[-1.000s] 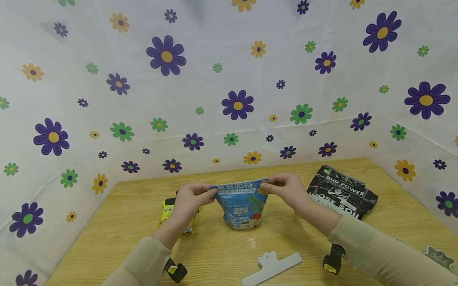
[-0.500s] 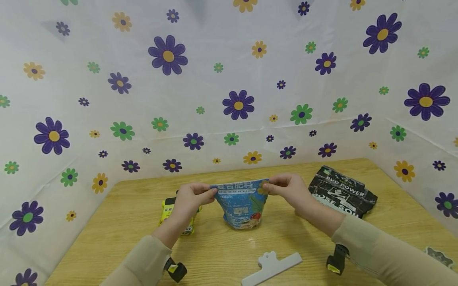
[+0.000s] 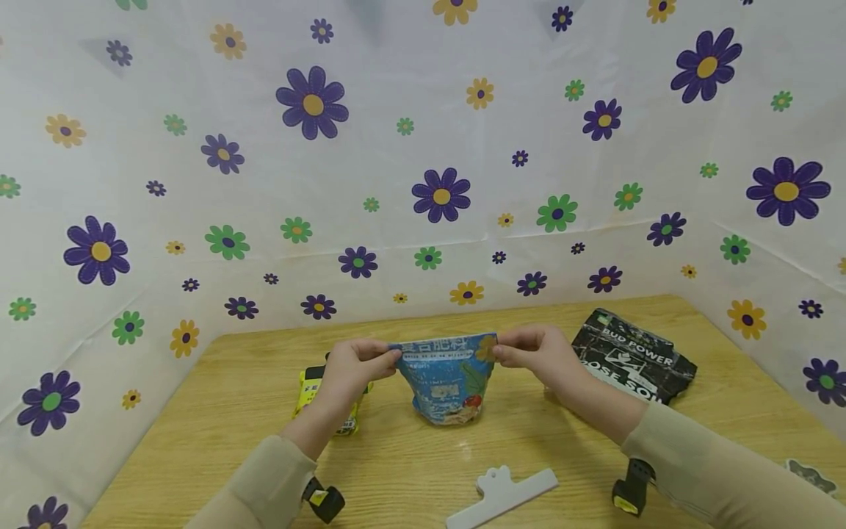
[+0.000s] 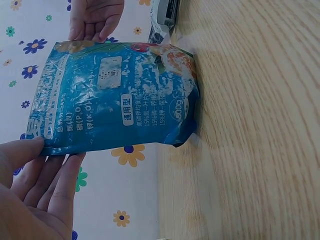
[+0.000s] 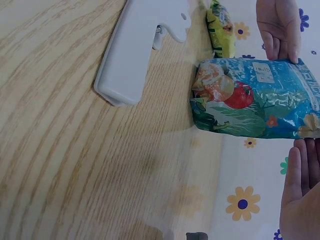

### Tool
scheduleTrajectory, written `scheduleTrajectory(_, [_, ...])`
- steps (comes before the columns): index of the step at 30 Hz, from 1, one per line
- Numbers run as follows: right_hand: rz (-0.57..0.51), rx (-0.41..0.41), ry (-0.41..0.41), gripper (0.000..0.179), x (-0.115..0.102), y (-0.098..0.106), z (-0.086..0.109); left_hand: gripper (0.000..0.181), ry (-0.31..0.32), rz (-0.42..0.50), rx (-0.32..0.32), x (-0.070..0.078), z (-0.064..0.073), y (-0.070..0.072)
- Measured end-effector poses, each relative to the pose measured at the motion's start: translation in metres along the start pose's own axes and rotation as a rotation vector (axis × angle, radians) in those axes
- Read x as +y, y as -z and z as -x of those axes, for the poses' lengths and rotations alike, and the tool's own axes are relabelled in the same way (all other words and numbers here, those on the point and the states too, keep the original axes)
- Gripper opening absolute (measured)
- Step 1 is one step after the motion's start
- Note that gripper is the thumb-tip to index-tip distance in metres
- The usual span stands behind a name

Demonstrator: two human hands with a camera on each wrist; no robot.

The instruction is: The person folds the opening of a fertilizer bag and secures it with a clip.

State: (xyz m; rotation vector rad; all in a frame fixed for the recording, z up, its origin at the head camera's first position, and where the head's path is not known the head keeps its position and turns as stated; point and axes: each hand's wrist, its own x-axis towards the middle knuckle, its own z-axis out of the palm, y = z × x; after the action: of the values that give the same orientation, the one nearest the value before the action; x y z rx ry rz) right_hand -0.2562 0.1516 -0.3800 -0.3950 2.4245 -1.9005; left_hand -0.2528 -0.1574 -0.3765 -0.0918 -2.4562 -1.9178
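Note:
A blue fertilizer bag [image 3: 444, 389] with vegetables printed on it stands upright on the wooden table. Its top edge is stretched flat between my two hands. My left hand [image 3: 353, 371] pinches the upper left corner between thumb and fingers, as the left wrist view shows with the bag [image 4: 115, 100] close by. The upper right corner is pinched by my right hand [image 3: 545, 360]. In the right wrist view the bag's printed tomato side [image 5: 240, 97] faces the camera, with the right hand [image 5: 302, 195] at its corner.
A white sealing clip [image 3: 502, 494] lies in front of the bag. Behind my left hand is a yellow packet [image 3: 309, 389]. A black soil bag [image 3: 631, 356] lies at the right. Flowered cloth [image 3: 370, 162] walls the table's back and sides.
My right hand and forearm have shifted slightly right and down at the bag's corner. The left hand and the bag stay almost where they were.

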Motion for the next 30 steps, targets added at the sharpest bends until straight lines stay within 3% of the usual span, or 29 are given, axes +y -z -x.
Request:
scheduleTrajectory(13, [0.014, -0.012, -0.049, 0.025, 0.004, 0.002, 0.007, 0.020, 0.018, -0.004, 0.001, 0.001, 0.000, 0.001])
scheduleTrajectory(30, [-0.011, -0.109, -0.079, 0.036, 0.011, 0.002, 0.021, 0.021, 0.016, -0.006, -0.003, 0.000, -0.001, 0.001])
